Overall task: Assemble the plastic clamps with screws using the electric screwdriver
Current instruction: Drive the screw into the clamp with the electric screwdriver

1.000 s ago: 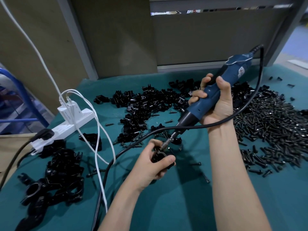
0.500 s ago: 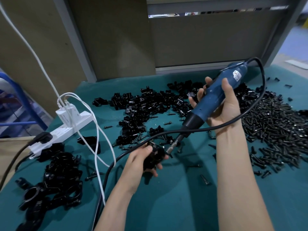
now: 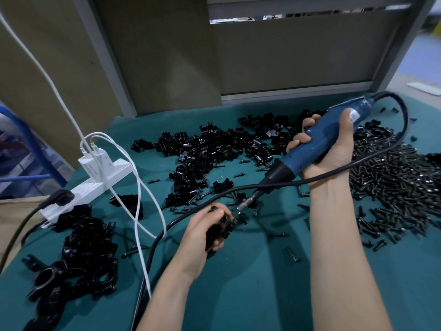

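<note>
– Two hands over the green surface [image 3: 250,283]: how are mine set?
– Your right hand [image 3: 334,151] is raised, its grip wrapped round the blue electric screwdriver [image 3: 327,132], bit slanting down and left. Your left hand [image 3: 202,235] is low, thumb on top, its grip curled round a black plastic clamp [image 3: 224,226].
– Does the bit touch it?
– It ends just beside the clamp; I cannot tell contact. Loose screws [image 3: 393,177] are heaped on your right.

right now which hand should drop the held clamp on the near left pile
Probably left: the left hand grips the clamp and lies nearer that pile; the right hand is full with the electric screwdriver.
</note>
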Demonstrator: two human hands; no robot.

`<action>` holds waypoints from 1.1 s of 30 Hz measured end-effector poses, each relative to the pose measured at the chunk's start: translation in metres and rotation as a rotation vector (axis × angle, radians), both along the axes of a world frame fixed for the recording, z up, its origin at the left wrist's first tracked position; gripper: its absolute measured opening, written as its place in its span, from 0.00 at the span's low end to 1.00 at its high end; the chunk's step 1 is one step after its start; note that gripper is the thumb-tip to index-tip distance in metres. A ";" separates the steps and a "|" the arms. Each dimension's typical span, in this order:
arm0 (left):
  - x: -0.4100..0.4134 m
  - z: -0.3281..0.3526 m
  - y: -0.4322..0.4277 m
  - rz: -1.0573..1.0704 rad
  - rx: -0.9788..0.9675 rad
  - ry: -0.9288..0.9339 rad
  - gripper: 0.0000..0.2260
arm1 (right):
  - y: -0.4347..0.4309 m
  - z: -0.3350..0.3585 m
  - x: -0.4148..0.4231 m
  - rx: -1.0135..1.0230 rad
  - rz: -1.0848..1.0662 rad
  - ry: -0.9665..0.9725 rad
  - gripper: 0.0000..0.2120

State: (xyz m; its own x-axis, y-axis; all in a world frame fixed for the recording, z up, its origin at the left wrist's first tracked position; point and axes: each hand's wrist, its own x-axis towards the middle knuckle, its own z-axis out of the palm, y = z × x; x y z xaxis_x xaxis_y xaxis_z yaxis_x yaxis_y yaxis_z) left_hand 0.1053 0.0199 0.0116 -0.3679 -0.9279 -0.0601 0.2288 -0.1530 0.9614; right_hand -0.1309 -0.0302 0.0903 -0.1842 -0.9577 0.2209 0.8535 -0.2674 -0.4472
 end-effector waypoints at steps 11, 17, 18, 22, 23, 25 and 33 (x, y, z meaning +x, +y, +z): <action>-0.005 0.006 0.001 0.085 -0.029 -0.002 0.10 | -0.008 -0.010 0.010 0.128 0.063 -0.058 0.25; -0.007 0.008 -0.001 0.112 -0.052 -0.038 0.09 | -0.009 -0.011 0.014 0.102 0.110 -0.071 0.29; -0.008 0.008 0.000 0.116 -0.052 -0.042 0.10 | -0.009 -0.011 0.014 0.120 0.103 -0.074 0.27; -0.007 0.007 0.000 0.133 -0.048 -0.054 0.16 | -0.012 -0.011 0.016 0.171 0.078 -0.042 0.21; -0.007 0.007 0.000 0.136 -0.047 -0.057 0.16 | -0.012 -0.011 0.017 0.173 0.080 -0.036 0.21; -0.006 0.008 0.000 0.135 -0.039 -0.052 0.16 | -0.012 -0.011 0.018 0.159 0.090 -0.027 0.21; -0.007 0.004 0.000 0.126 0.071 0.027 0.12 | -0.012 -0.007 0.020 -0.060 0.206 -0.067 0.30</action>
